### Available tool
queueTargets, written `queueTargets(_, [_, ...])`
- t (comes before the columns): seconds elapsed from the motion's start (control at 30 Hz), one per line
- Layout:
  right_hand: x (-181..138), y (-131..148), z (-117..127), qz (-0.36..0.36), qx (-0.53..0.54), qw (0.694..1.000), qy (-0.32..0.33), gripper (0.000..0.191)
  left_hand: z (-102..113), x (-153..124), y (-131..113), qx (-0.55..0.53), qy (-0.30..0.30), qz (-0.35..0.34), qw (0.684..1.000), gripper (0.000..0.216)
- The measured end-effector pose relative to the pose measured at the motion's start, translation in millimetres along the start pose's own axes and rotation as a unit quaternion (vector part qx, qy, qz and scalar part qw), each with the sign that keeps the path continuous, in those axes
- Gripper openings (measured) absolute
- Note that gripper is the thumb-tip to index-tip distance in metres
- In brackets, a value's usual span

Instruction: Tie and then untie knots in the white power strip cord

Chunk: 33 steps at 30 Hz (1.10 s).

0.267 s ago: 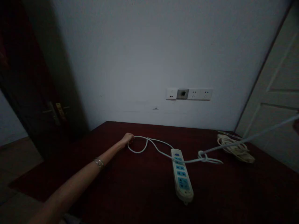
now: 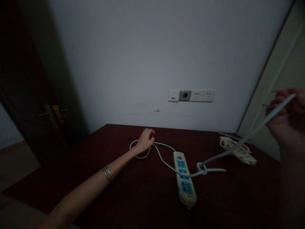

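A power strip [image 2: 185,183], white and scuffed, lies lengthwise on the dark red desk [image 2: 147,203] below my head camera, its face set with bright blue socket panels and a dark round switch at the far end. Its white cord [image 2: 259,126] crosses the strip and meets a loose knot [image 2: 203,169] just to the right, a short tail pointing away. From there it climbs straight to my right hand [image 2: 289,119], raised at the edge of view, fingers closed on the cord. My left hand [image 2: 145,140] hangs half open over a cord loop beyond the strip, thumb and forefinger parted; I cannot tell whether its hidden fingers touch the line. Farther back, a coiled cable [image 2: 245,154] sits by the desk's edge, and a row of wall outlets [image 2: 202,96] lines the pale wall. Compared with a moment ago, the strip lies where it did, the knot is nearer to it, my right hand has come well into view with the cord steeper, and my left has shifted from the loop's far-left side toward its right.
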State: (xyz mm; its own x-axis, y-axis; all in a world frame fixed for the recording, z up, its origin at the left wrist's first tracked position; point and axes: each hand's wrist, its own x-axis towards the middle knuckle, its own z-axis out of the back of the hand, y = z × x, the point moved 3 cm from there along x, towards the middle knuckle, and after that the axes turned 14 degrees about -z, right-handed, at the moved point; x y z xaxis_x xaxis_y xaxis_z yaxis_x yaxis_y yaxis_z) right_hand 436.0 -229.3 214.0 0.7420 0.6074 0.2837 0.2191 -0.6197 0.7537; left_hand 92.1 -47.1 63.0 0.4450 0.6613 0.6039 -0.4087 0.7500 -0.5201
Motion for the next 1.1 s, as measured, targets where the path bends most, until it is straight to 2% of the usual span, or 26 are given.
queueTargets(0.07, [-24.7,0.9,-17.8,-0.026,0.044,0.999,0.017,0.04,-21.2,-4.2,-46.9,-0.081,0.116,-0.117,0.983,0.028])
queueTargets(0.1, [-33.9,0.9,-23.3,-0.035,0.049,0.998,0.026,0.038,-33.6,-9.2,-67.3,-0.14,0.202,-0.144,0.959,0.034])
queueTargets(0.17, [-45.8,0.2,-28.7,-0.045,0.062,0.997,0.006,0.037,-57.0,-22.2,-98.6,-0.218,0.365,-0.165,0.89,0.057])
queueTargets(0.2, [-48.7,-0.2,-30.5,-0.047,0.063,0.997,0.001,0.037,-66.3,-27.6,-108.7,-0.231,0.41,-0.178,0.864,0.066])
queueTargets(0.27, [-50.3,-0.5,-32.4,-0.046,0.063,0.997,-0.002,0.037,-81.3,-34.3,-117.0,-0.257,0.453,-0.175,0.836,0.061])
queueTargets(0.37, [-44.3,0.1,-26.8,-0.034,0.069,0.997,-0.015,0.035,-92.4,-34.9,-109.2,-0.357,0.467,-0.095,0.803,0.035])
queueTargets(0.43, [-35.9,0.0,-17.8,-0.025,0.082,0.996,-0.033,0.033,-89.2,-29.7,-99.6,-0.43,0.456,-0.042,0.778,0.029])
queueTargets(0.5, [-25.8,-1.2,-8.4,-0.016,0.091,0.995,-0.046,0.034,-78.3,-20.5,-90.9,-0.473,0.426,-0.014,0.771,0.027])
queueTargets(0.6, [-12.1,-6.0,1.7,0.001,0.099,0.993,-0.062,0.038,-56.1,-5.1,-80.4,-0.482,0.362,0.005,0.797,0.026])
queueTargets(0.67, [-5.6,-12.1,4.5,0.005,0.095,0.993,-0.065,0.036,-43.8,2.0,-74.8,-0.46,0.342,0.01,0.819,0.024])
queueTargets(0.73, [-0.7,-19.9,4.2,0.004,0.078,0.996,-0.045,0.03,-36.0,5.1,-69.8,-0.432,0.351,0.017,0.831,0.023])
queueTargets(0.9, [4.6,-36.4,-0.2,0.014,-0.019,1.0,0.007,0.02,-27.2,3.9,-58.8,-0.386,0.403,0.041,0.829,0.021])
queueTargets(1.0, [2.7,-43.7,-6.4,-0.065,-0.093,0.993,0.038,0.014,-20.5,6.2,-53.5,-0.32,0.396,0.009,0.861,0.017])
queueTargets(1.1, [-5.6,-48.4,-16.3,-0.148,-0.144,0.975,0.082,0.01,-10.0,12.6,-52.6,-0.259,0.336,-0.067,0.903,0.014])
